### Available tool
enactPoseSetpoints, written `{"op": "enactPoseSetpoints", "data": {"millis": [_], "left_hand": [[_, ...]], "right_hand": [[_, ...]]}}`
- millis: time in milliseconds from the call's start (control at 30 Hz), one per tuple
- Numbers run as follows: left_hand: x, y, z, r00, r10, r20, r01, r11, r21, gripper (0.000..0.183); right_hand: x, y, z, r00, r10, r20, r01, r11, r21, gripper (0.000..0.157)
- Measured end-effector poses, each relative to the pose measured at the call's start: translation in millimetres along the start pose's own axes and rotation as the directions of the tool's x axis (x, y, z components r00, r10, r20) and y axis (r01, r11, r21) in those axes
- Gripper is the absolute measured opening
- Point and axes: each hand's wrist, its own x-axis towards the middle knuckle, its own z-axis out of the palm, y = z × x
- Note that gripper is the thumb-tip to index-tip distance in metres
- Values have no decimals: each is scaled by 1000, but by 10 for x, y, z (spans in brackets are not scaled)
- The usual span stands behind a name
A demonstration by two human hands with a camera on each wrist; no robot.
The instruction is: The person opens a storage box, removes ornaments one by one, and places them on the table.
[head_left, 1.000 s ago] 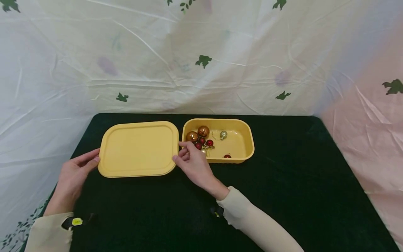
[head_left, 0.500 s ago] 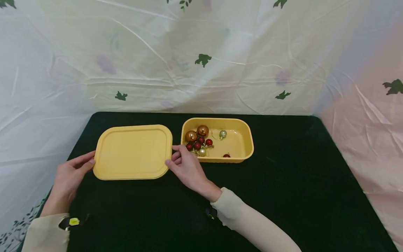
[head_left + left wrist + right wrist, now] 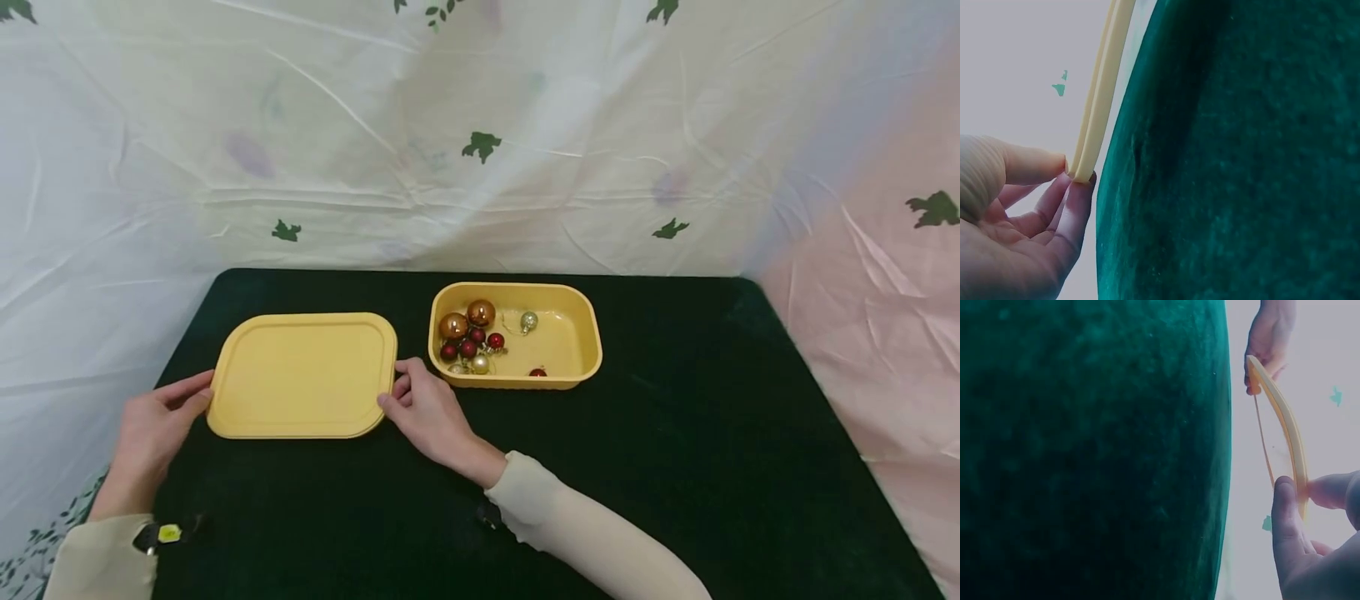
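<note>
Both hands hold a flat yellow lid (image 3: 302,377) by its two short ends, above the dark green cloth. My left hand (image 3: 153,425) pinches the left end, thumb on one face and fingers on the other; the left wrist view shows the lid's edge (image 3: 1099,106) between them. At the opposite end my right hand (image 3: 431,412) pinches the rim, and the right wrist view has the lid (image 3: 1288,425) edge-on, held off the cloth. Right of the lid stands a yellow box (image 3: 577,350) without cover, with brown balls (image 3: 481,313), dark red balls (image 3: 468,348) and gold baubles (image 3: 528,322) inside.
A dark green cloth (image 3: 675,433) covers the table. White curtain fabric (image 3: 360,150) with green leaf prints stands behind and at the left, and pinkish fabric (image 3: 862,317) at the right. The box sits near the table's back edge.
Held by both hands, the lid has moved left and a little toward me, away from the box. More of the balls at the box's left end now show.
</note>
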Motion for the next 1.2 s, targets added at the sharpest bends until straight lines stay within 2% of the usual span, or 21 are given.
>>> {"op": "enactPoseSetpoints", "data": {"millis": [267, 500, 833, 1033, 1200], "left_hand": [[0, -15, 23, 998, 57, -7, -56, 990, 132, 51], [43, -29, 44, 995, 95, 6, -94, 974, 206, 48], [82, -40, 70, 996, 81, 42, -89, 967, 240, 47], [96, -9, 83, 998, 43, 44, -52, 969, 240, 47], [116, -11, 70, 998, 43, 54, -55, 966, 252, 47]], "right_hand": [[19, 47, 6, 998, 44, 38, -41, 997, -61, 45], [58, 97, -4, 993, 80, 86, -68, 988, -136, 48], [110, 110, -16, 978, 142, 152, -108, 972, -211, 54], [143, 101, -6, 969, 187, 161, -144, 959, -245, 55], [158, 94, -1, 965, 209, 160, -165, 954, -250, 55]]}}
